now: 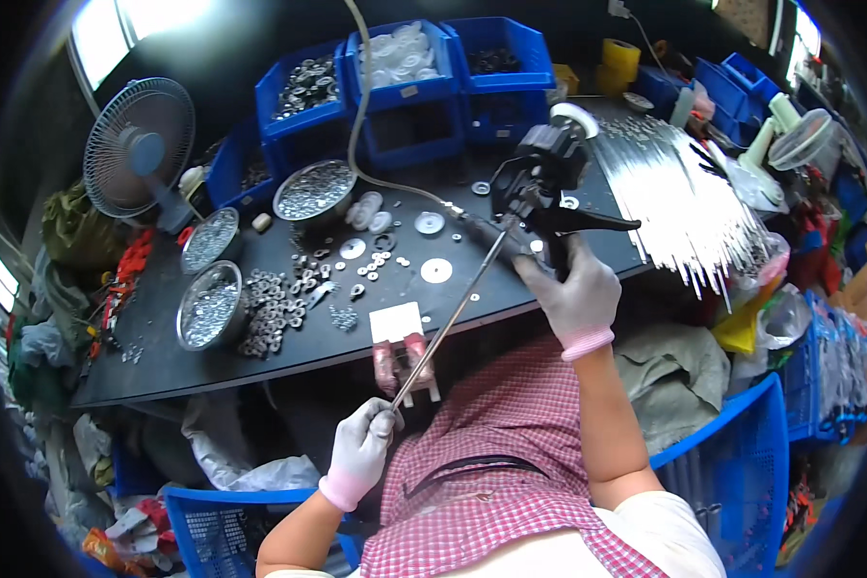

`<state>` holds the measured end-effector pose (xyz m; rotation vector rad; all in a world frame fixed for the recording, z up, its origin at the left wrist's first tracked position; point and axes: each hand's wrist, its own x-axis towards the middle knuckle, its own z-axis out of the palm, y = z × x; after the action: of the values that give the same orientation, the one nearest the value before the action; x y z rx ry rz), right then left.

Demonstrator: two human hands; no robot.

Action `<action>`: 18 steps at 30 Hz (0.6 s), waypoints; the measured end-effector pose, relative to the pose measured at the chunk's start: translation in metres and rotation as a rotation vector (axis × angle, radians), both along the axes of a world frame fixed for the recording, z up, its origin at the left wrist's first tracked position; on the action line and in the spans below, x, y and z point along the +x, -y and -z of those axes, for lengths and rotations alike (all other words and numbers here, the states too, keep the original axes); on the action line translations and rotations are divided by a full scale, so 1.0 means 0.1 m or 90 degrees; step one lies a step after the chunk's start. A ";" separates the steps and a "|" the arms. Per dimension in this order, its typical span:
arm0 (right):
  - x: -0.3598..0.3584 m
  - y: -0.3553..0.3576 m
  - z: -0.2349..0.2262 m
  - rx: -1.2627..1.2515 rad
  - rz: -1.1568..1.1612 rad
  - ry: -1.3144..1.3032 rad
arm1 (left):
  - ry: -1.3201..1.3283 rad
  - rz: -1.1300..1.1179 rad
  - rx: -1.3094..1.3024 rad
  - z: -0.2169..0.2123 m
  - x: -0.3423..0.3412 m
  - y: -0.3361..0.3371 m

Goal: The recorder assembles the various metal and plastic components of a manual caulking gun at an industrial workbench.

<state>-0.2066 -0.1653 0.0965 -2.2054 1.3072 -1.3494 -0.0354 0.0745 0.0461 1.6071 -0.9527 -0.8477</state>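
Two gloved hands worked over a dark tabletop [511, 289] that curved from the far right edge down to the near left corner. Largest on it, a fanned bundle of thin silver rods [679, 197] covered the far right corner, its near tips overhanging the edge. Blue bins [405, 87] lined the far edge; what lay in the shadowed lower ones could not be made out. A grey desk fan [137, 146] stood at the far left corner. Three round metal bowls [210, 304] of small silver parts sat along the left side, with loose washers and nuts [289, 299] scattered beside them toward the middle.

The right hand [576, 289] had its fingers clenched around the handle of a black pneumatic tool [539, 183] held above the near edge at the right; a pale hose [361, 116] ran up from it and out of the frame's top. One long thin rod [448, 328] slanted from the tool's nose down past the near edge. The left hand [364, 445] pinched the rod's lower end in its fingers, below the tabletop and above a chequered apron. A small white and pink fixture [403, 349] hung at the near edge, partly crossed by the rod; its form was hard to read.
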 end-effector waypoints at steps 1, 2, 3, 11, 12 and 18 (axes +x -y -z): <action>0.12 0.01 0.09 -0.013 0.011 -0.048 | 0.009 -0.012 0.008 -0.07 0.04 -0.05; 0.27 0.01 0.12 -0.013 0.017 -0.123 | -0.089 -0.015 0.062 -0.16 0.09 -0.07; 0.41 -0.07 0.17 0.027 -0.012 -0.162 | -0.193 -0.020 0.117 -0.21 0.12 -0.12; 0.73 -0.43 0.54 0.178 -0.180 -0.263 | -0.406 -0.035 0.195 -0.17 0.32 -0.14; 0.68 -0.42 0.57 0.185 -0.194 -0.258 | -0.430 -0.016 0.172 -0.11 0.27 -0.17; 0.43 -0.47 0.38 0.063 -0.191 -0.062 | -0.082 -0.010 0.041 0.08 -0.03 -0.21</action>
<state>-0.1635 -0.1183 0.0582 -2.3104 0.9979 -1.0562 -0.0385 0.0955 0.0381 1.5919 -0.8283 -0.9666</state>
